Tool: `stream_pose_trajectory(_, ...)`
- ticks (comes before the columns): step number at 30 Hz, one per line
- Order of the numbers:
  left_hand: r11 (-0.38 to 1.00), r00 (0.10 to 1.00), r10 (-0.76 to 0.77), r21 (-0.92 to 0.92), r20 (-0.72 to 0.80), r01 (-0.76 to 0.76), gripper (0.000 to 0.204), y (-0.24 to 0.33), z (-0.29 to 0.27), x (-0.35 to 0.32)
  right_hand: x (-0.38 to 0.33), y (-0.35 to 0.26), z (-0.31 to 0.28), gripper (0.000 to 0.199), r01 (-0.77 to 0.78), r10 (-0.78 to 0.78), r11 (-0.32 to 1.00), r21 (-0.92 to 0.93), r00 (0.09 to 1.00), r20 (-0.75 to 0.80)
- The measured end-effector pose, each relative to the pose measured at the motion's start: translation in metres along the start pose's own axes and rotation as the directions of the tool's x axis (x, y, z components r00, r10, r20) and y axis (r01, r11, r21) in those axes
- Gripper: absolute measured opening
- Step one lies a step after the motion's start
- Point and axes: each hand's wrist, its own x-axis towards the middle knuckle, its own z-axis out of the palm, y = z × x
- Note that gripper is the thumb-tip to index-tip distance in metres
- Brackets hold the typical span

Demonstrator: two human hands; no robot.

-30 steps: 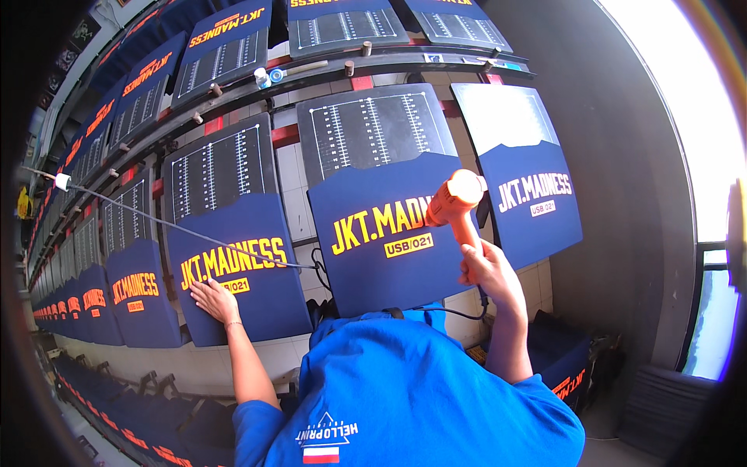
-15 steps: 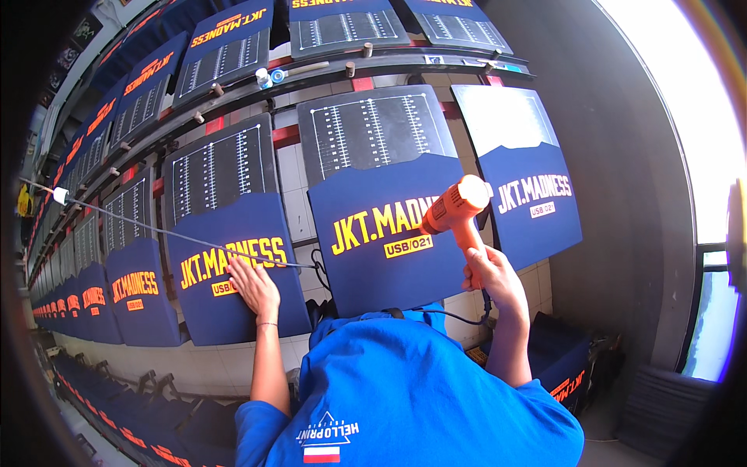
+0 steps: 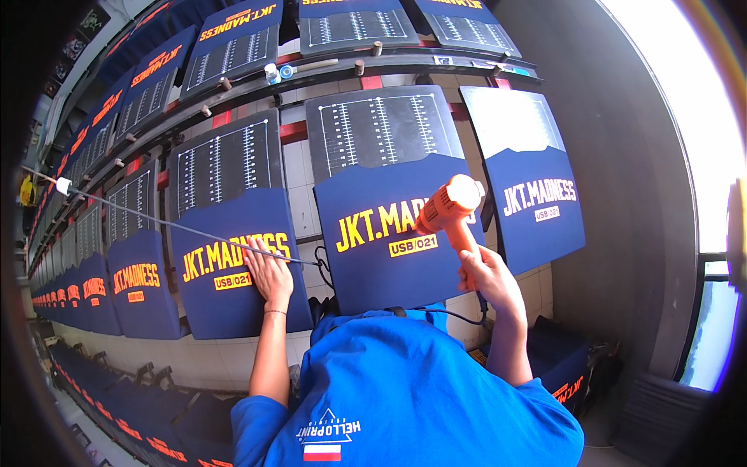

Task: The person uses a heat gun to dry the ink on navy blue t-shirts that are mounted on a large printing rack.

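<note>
My right hand (image 3: 494,282) is closed around the handle of an orange heat gun (image 3: 453,199). Its nozzle points left, above a navy fabric panel (image 3: 389,284) with a yellow print, part of which the gun hides. On the neighbouring board to the left, my left hand (image 3: 270,276) lies flat with fingers stretched out, over the right part of the yellow print on another navy panel (image 3: 233,315). A power cord (image 3: 459,317) hangs from the gun's handle and runs left past my waist.
Black boards with white ruler marks (image 3: 380,128) hold the panels in long rows. A thin overhead cable (image 3: 179,226) crosses on the left. On the dark rail stand a small white bottle (image 3: 272,74) and a blue tape roll (image 3: 286,71). A grey wall (image 3: 591,140) rises on the right.
My left hand has slid rightward over the print. The heat gun has shifted left above its panel, still in my right hand. The whole view has turned slightly.
</note>
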Motion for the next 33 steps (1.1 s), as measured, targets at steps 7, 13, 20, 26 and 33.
stream_pose_trajectory(7,0.998,0.998,0.049,-0.041,-0.043,-0.051,0.061,-0.025,0.0,-0.002,0.001,-0.009,0.008,0.033,0.013,-0.014,0.999,-0.03,1.0,-0.011)
stream_pose_trajectory(13,0.973,0.972,-0.221,0.055,-0.083,0.226,0.062,-0.108,0.008,0.026,0.013,-0.015,0.008,0.034,0.035,-0.033,0.998,-0.045,0.999,0.032)
stream_pose_trajectory(20,0.86,0.855,-0.501,0.038,-0.136,0.509,0.064,-0.176,0.004,0.029,0.027,-0.023,0.014,0.032,0.066,-0.065,0.996,-0.055,0.998,0.018)
stream_pose_trajectory(26,0.811,0.803,-0.571,0.034,-0.171,0.584,0.064,-0.187,0.009,0.027,0.046,-0.024,0.016,0.031,0.081,-0.079,0.993,-0.084,0.996,0.027)
stream_pose_trajectory(33,0.782,0.77,-0.614,-0.001,-0.174,0.623,0.065,-0.193,0.007,0.031,0.049,-0.034,0.018,0.033,0.086,-0.084,0.993,-0.081,0.996,0.027)
